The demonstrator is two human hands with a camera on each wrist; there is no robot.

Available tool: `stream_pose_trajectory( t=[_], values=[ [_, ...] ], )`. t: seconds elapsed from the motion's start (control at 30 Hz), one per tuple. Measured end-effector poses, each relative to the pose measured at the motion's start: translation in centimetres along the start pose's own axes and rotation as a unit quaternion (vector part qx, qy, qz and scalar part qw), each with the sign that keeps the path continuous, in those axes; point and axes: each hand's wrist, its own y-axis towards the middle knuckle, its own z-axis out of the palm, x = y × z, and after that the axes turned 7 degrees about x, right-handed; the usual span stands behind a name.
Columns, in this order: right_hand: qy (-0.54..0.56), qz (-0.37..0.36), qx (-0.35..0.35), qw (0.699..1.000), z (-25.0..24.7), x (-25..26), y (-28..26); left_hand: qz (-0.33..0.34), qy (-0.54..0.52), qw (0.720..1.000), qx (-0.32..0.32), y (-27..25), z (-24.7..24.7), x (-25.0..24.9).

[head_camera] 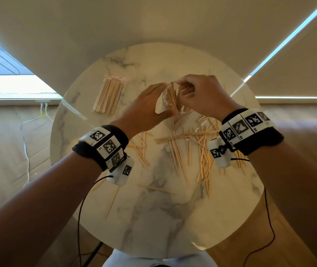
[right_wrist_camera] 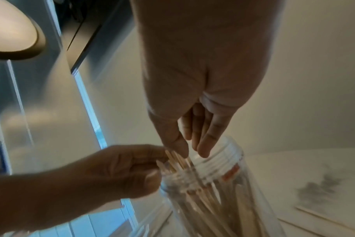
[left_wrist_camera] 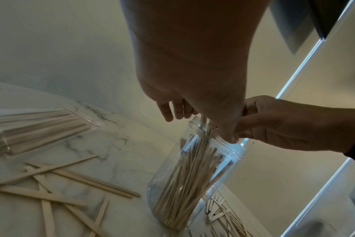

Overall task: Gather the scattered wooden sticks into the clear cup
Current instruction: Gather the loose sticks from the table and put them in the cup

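Observation:
The clear cup (head_camera: 183,111), a ribbed-neck plastic jar, stands tilted at the back middle of the round marble table (head_camera: 163,212). A bundle of wooden sticks (left_wrist_camera: 188,176) leans inside the cup (left_wrist_camera: 158,189). My left hand (head_camera: 148,105) grips the cup near its mouth, thumb on the rim. My right hand (head_camera: 200,93) hovers over the mouth. Its thumb and fingertips (right_wrist_camera: 203,149) pinch the top ends of a few sticks (right_wrist_camera: 177,159) that reach down into the cup (right_wrist_camera: 231,162). Many loose sticks (head_camera: 188,143) lie scattered in front of the cup.
A clear bag of packed sticks (head_camera: 109,97) lies at the back left of the table. Single sticks (head_camera: 155,188) lie near the front, some by the left edge. Thin cables run from both wrist units over the table edge. White cords lie on the floor (head_camera: 25,151) at left.

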Motion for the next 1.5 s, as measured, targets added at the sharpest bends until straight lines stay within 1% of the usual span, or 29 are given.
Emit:
stream_pose_trajectory(
  t=[0.03,0.13,0.23,0.3,0.4,0.47,0.57,0.6,0.7,0.77,0.9,1.0,1.1,1.13,1.23,1.27,1.4,1.43,1.5],
  values=[
    [0.004,0.005,0.003,1.000,-0.1,0.2,0.3,-0.014,0.003,1.000,0.008,-0.1,0.0,0.1],
    [-0.035,-0.005,0.036,0.999,0.7,0.8,1.4,-0.053,0.005,0.998,0.025,-0.3,0.2,0.3],
    [-0.025,-0.021,0.033,0.999,1.5,0.9,2.2,-0.068,-0.018,0.997,0.035,0.1,0.5,0.5],
    [-0.044,-0.028,0.033,0.998,1.7,0.7,2.4,-0.063,-0.020,0.997,0.037,0.4,0.5,0.4],
    [-0.126,-0.021,0.087,0.988,2.0,0.3,2.4,-0.053,-0.036,0.997,0.034,0.6,0.3,-0.1],
    [-0.163,-0.011,0.096,0.982,1.6,0.3,2.3,-0.047,-0.042,0.998,0.030,0.6,0.2,-0.3],
    [-0.138,-0.019,0.102,0.985,0.1,0.9,2.3,-0.037,-0.045,0.998,0.032,0.7,0.1,-0.2],
    [-0.134,-0.020,0.116,0.984,-0.2,1.2,2.4,-0.038,-0.047,0.998,0.034,0.8,0.0,-0.1],
    [-0.166,-0.008,0.166,0.972,-0.3,1.4,3.3,-0.038,-0.049,0.997,0.038,1.2,0.2,0.4],
    [-0.158,-0.002,0.168,0.973,0.1,1.3,4.0,-0.042,-0.040,0.997,0.042,1.4,0.4,0.7],
    [-0.159,-0.013,0.160,0.974,0.5,1.2,4.3,-0.034,-0.048,0.998,0.037,1.4,0.3,0.7],
    [-0.122,-0.017,0.109,0.986,-0.6,1.3,3.8,-0.028,-0.044,0.998,0.033,1.3,0.3,1.0],
    [-0.087,-0.038,0.057,0.994,-1.5,1.1,3.3,-0.031,-0.040,0.998,0.035,1.2,0.3,1.3],
    [-0.094,-0.042,0.057,0.993,-1.2,0.9,3.1,-0.026,-0.040,0.998,0.033,1.2,0.3,1.2],
    [-0.168,-0.041,0.109,0.979,0.1,0.3,2.6,-0.014,-0.048,0.998,0.026,1.1,0.0,0.9],
    [-0.176,-0.041,0.114,0.977,0.3,0.0,2.5,-0.013,-0.047,0.998,0.027,1.1,-0.1,0.8],
    [-0.137,-0.049,0.074,0.987,-0.3,-0.2,2.7,-0.005,-0.026,0.999,0.035,1.1,-0.1,1.0],
    [-0.143,-0.055,0.089,0.984,-0.3,0.0,2.7,-0.003,-0.025,0.999,0.036,1.0,-0.1,1.1],
    [-0.182,-0.061,0.150,0.970,0.1,0.4,2.5,0.009,-0.030,0.999,0.035,1.1,-0.1,1.0]
  ],
)
